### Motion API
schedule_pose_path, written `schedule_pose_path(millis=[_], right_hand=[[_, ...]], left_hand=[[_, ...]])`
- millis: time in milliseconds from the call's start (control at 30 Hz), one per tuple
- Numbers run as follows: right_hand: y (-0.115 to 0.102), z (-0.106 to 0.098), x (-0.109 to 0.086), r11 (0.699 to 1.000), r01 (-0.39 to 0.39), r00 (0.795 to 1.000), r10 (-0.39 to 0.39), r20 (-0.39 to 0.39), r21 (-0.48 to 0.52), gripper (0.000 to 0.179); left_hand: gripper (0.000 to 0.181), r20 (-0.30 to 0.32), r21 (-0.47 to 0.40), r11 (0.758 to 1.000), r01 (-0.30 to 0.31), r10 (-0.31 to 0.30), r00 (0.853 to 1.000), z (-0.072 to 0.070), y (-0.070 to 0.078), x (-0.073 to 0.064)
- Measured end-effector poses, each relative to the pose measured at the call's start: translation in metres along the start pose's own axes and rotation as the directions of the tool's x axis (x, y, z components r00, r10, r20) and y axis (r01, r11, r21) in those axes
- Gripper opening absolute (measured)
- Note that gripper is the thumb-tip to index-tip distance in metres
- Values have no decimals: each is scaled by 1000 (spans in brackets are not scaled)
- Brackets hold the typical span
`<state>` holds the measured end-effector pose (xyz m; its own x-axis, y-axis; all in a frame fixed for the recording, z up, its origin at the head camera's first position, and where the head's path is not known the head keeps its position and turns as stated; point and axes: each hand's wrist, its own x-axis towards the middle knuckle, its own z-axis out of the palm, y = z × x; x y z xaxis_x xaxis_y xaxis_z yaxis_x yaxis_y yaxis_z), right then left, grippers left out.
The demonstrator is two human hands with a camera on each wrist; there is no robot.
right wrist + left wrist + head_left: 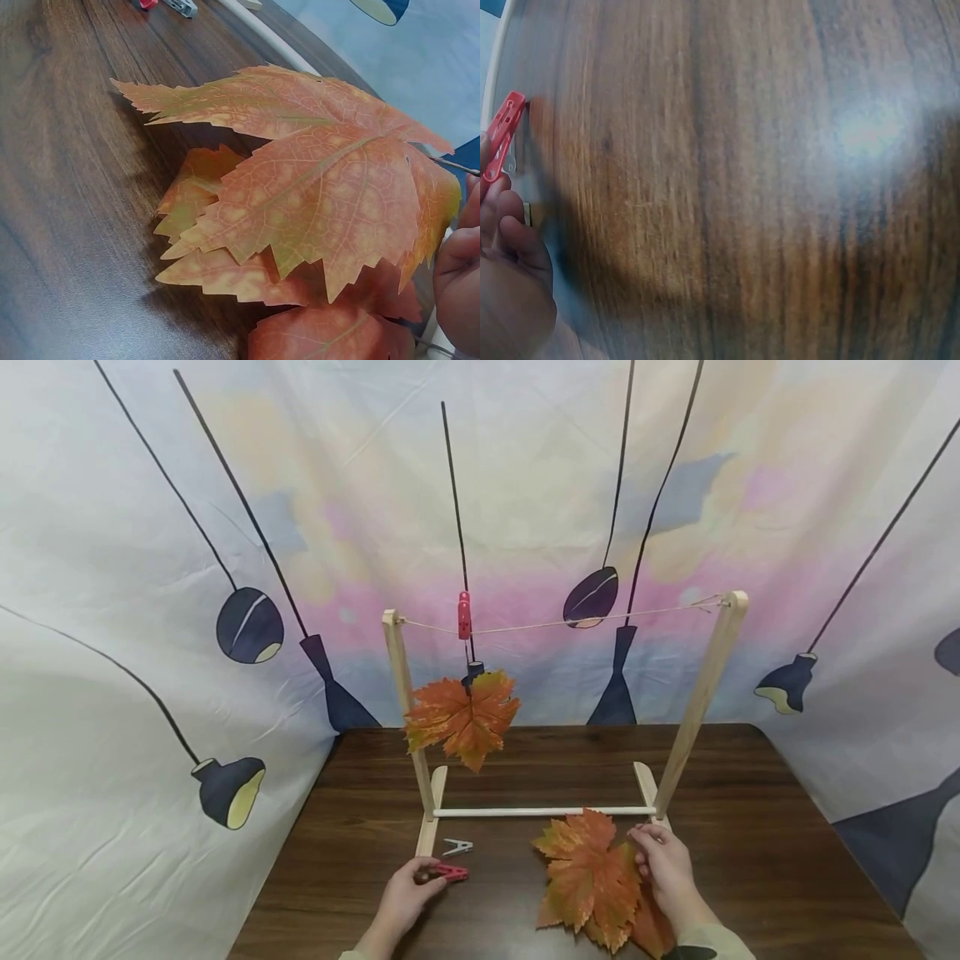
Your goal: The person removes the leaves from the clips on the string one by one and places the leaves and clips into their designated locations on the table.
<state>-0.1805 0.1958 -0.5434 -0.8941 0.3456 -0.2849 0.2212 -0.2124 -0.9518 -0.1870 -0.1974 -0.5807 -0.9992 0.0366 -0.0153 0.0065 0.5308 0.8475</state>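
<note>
My left hand (408,893) pinches a red clothespin (452,872) between thumb and fingers, low over the table. In the left wrist view the red clothespin (507,135) shows at the left edge. A grey clothespin (458,847) lies just beyond that hand. With thumb and fingertips my right hand (666,864) pinches the thin stem of an orange artificial maple leaf (592,881). The right wrist view shows this leaf (322,187) spread above another, redder leaf (330,334) on the table.
A wooden frame (697,710) stands ahead, a string (570,625) tied between its posts. One red clothespin (464,615) sits on the string, with an orange leaf (468,714) hanging below. A white rod (540,812) joins the feet on the dark wooden table (360,793). A painted cloth (510,510) hangs behind.
</note>
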Motion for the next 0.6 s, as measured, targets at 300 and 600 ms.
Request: schedule_pose_path(millis=[300, 600], right_hand=[[5, -3, 3, 999, -29, 1000, 29, -2, -42, 22], [10, -10, 4, 995, -53, 998, 51, -26, -83, 32]], left_hand=[[31, -33, 127, 991, -34, 39, 999, 1, -6, 1], [31, -37, 181, 981, -62, 70, 997, 3, -6, 3]])
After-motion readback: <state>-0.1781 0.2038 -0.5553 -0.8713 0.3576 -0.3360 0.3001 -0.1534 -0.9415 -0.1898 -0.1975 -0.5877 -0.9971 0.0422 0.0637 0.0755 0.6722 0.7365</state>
